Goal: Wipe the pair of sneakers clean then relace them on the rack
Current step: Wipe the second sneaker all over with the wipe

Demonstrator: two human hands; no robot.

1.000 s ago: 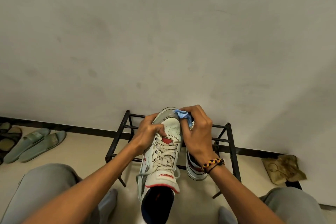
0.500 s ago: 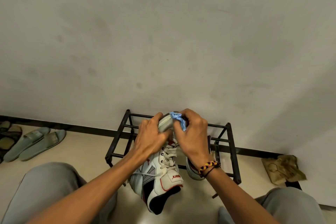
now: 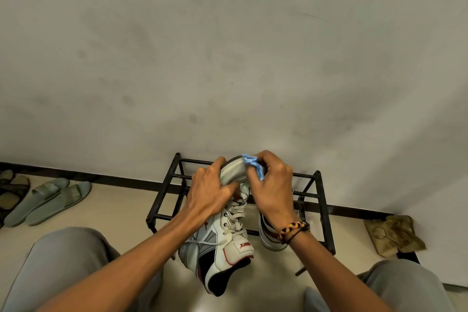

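Note:
I hold a white, grey and red laced sneaker in the air over the black metal rack, toe up and tilted. My left hand grips its toe end from the left. My right hand pinches a small blue cloth against the grey toe edge. The second sneaker stands on the rack under my right wrist, mostly hidden.
The rack stands against a plain wall with a dark skirting. A pair of green slides lies on the floor at the left, with other footwear at the frame edge. A crumpled tan cloth lies at the right. My grey-trousered knees fill both lower corners.
The sneaker has been turned from top-facing to tilted on its side with the toe edge up. The blue cloth in my right hand has shifted along the toe.

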